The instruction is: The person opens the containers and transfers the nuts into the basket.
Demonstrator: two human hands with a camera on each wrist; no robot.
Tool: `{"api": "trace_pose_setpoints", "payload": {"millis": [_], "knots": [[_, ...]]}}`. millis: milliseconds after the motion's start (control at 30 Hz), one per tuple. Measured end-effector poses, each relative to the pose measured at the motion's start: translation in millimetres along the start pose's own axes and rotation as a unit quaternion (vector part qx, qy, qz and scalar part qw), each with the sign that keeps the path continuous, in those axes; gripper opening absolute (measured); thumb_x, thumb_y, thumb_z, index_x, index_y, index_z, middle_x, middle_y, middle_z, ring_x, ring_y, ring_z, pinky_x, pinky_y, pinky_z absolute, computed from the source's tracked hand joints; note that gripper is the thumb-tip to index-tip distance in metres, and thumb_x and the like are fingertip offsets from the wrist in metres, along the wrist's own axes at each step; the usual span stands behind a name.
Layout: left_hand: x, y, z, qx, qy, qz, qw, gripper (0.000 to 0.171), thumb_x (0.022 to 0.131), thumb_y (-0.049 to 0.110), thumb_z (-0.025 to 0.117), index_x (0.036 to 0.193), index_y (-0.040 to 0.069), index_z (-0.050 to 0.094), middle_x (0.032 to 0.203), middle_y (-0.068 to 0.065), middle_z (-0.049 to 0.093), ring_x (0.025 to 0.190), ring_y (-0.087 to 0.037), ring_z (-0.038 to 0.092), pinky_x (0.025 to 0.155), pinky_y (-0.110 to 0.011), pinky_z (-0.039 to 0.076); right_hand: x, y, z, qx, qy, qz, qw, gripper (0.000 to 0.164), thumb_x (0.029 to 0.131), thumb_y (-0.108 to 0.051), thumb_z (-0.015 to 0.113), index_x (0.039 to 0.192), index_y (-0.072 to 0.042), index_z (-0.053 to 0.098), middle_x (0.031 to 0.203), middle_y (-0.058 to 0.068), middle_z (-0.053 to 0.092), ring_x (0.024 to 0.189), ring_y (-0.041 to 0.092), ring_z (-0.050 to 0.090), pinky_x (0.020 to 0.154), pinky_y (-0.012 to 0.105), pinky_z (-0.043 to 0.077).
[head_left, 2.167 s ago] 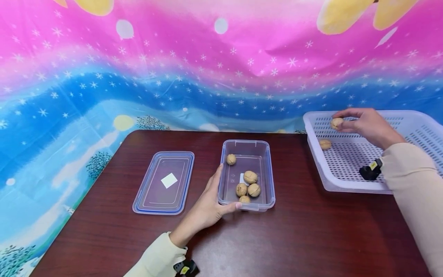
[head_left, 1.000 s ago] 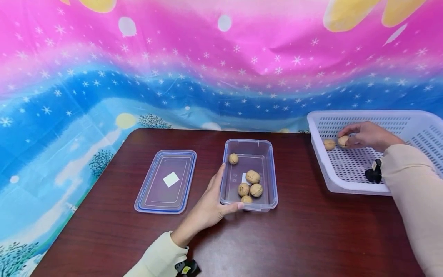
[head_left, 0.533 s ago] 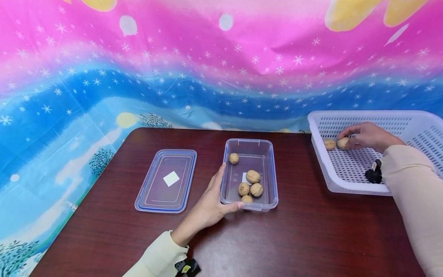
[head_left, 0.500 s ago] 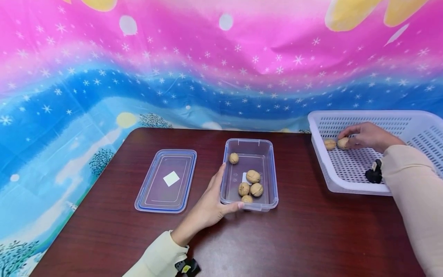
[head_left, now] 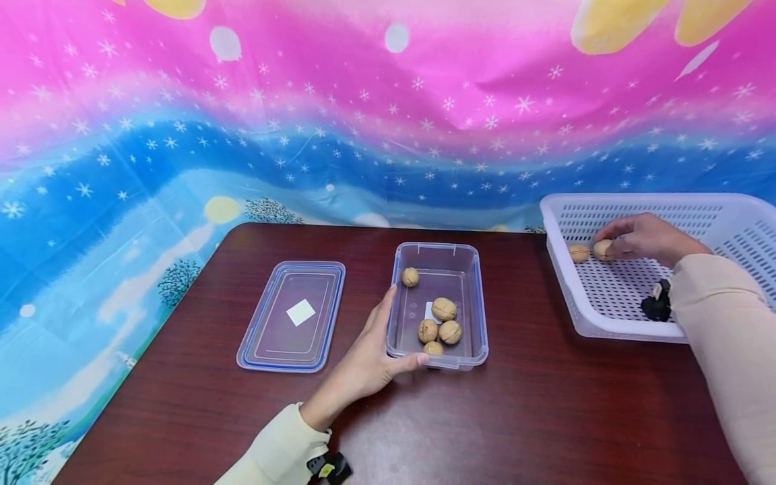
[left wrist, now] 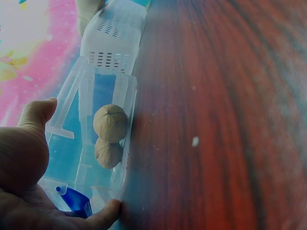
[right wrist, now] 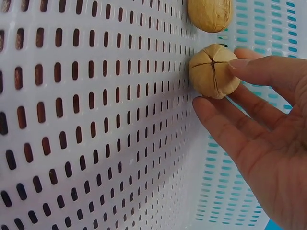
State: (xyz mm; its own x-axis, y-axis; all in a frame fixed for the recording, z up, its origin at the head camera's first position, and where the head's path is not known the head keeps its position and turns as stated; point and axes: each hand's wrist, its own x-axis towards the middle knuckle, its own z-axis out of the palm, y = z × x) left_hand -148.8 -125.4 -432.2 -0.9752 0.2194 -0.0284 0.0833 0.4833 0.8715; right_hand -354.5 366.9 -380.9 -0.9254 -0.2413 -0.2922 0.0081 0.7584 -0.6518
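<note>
My right hand [head_left: 651,239] reaches into a white perforated basket [head_left: 560,289] and pinches a walnut [head_left: 603,250] between thumb and fingers, low on the basket floor. Another walnut [head_left: 578,253] lies just left of it, against the basket's side. The right wrist view shows the thumb on the held walnut [right wrist: 211,72], whose end has a cross-shaped seam. My left hand [head_left: 364,367] holds the near left corner of a clear plastic container [head_left: 463,279], thumb over the front rim and fingers along the left side. Several walnuts [head_left: 444,309] sit inside, mostly towards the near end.
Left of the container, its clear lid [head_left: 275,337] with a blue seal and a white label [head_left: 300,312] lies flat on the dark wooden table [head_left: 515,404]. A colourful printed cloth [head_left: 364,135] hangs along the back.
My right hand has lowered the walnut from above the basket's left side to its floor beside the other walnut, then stayed nearly still. My left hand keeps its hold on the container.
</note>
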Motion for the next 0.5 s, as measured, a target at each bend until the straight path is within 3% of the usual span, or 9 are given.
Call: {"api": "trace_pose_setpoints", "payload": {"millis": [167,300,367,500], "knots": [[0.0,0.2,-0.3,-0.002,0.001,0.0,1.0,0.119,0.084,0.036,0.089,0.17,0.027,0.008,0.172,-0.013,0.023,0.153,-0.036,0.034,0.122,-0.058,0.031,0.2,-1.7,-1.3,-0.002,0.0,-0.004,1.0,0.047,0.095,-0.004,0.069,0.136,0.016,0.055,0.111,0.002,0.073,0.09,-0.002,0.064,0.082,0.026,0.059],[-0.2,0.5,-0.7,-0.001,0.001,-0.001,1.0,0.119,0.084,0.036,0.089,0.17,0.027,0.008,0.173,-0.013,0.023,0.153,-0.036,0.034,0.122,-0.058,0.031,-1.2,-4.5,-2.4,-0.027,0.011,-0.01,1.0,0.05,0.095,-0.005,0.069,0.138,0.016,0.053,0.121,0.019,0.072,0.091,-0.002,0.064,0.084,0.029,0.06],[-0.1,0.2,-0.7,0.0,0.0,-0.003,1.0,0.118,0.084,0.037,0.089,0.17,0.027,0.008,0.173,-0.013,0.022,0.153,-0.035,0.034,0.122,-0.058,0.031,-3.5,-6.2,-3.5,-0.048,0.018,-0.015,0.999,0.053,0.095,-0.007,0.07,0.14,0.015,0.052,0.131,0.03,0.065,0.099,0.008,0.067,0.086,0.033,0.061],[-0.7,0.8,-1.0,0.003,-0.003,-0.001,1.0,0.119,0.084,0.037,0.088,0.17,0.026,0.008,0.173,-0.014,0.021,0.154,-0.036,0.033,0.122,-0.058,0.031,-9.0,-8.6,-7.7,-0.085,0.03,-0.026,0.996,0.05,0.1,-0.008,0.063,0.143,0.014,0.05,0.143,0.039,0.053,0.117,0.044,0.063,0.093,0.049,0.059]]}}
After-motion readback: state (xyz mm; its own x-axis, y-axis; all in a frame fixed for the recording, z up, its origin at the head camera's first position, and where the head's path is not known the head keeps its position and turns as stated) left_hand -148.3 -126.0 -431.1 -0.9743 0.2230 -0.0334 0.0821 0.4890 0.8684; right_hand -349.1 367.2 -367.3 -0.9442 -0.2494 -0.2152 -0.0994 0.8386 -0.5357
